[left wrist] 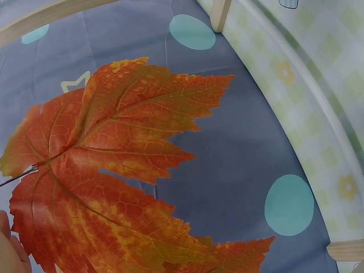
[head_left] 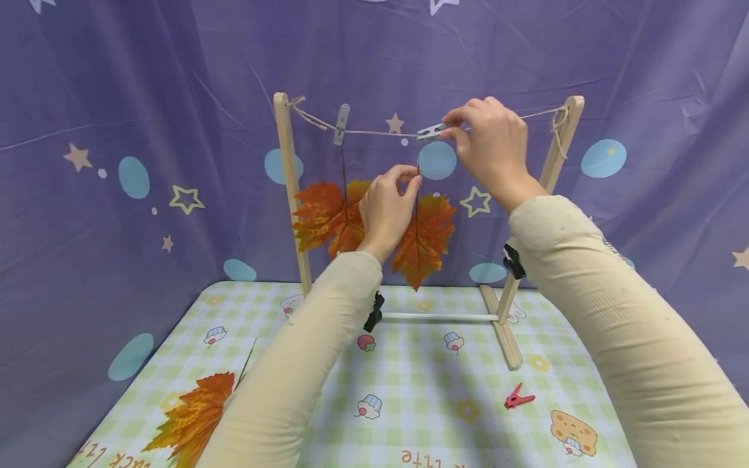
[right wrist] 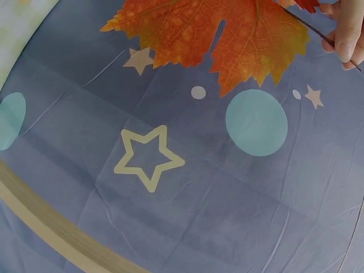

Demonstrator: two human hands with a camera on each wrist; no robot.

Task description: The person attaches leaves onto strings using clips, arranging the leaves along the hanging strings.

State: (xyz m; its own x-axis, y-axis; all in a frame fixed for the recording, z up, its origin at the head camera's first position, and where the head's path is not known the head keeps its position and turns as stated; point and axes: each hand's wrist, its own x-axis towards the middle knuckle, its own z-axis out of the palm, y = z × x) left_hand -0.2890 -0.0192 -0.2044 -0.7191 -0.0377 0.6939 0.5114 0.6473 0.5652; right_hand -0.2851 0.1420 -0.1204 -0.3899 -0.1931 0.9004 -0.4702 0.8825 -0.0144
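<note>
In the head view my left hand (head_left: 389, 207) pinches the thin dark stem of an orange maple leaf (head_left: 422, 244), which hangs below the fingers. Above and to the right, my right hand (head_left: 493, 140) grips a grey clothespin (head_left: 432, 132) between thumb and fingers, its tip at the twine (head_left: 380, 133). A second grey clothespin (head_left: 341, 125) sits on the twine at the left, with another orange leaf (head_left: 328, 214) hanging from it by its stem, partly behind my left hand. The right wrist view shows the left hand's fingers (right wrist: 348, 34) on the stem.
A wooden frame with two posts (head_left: 288, 188) holds the twine, and a white rod (head_left: 439, 316) joins its base. On the checked tablecloth (head_left: 421, 370) lie a red clothespin (head_left: 518, 396) at the right and a third leaf (head_left: 196, 416) at the left, partly behind my left sleeve.
</note>
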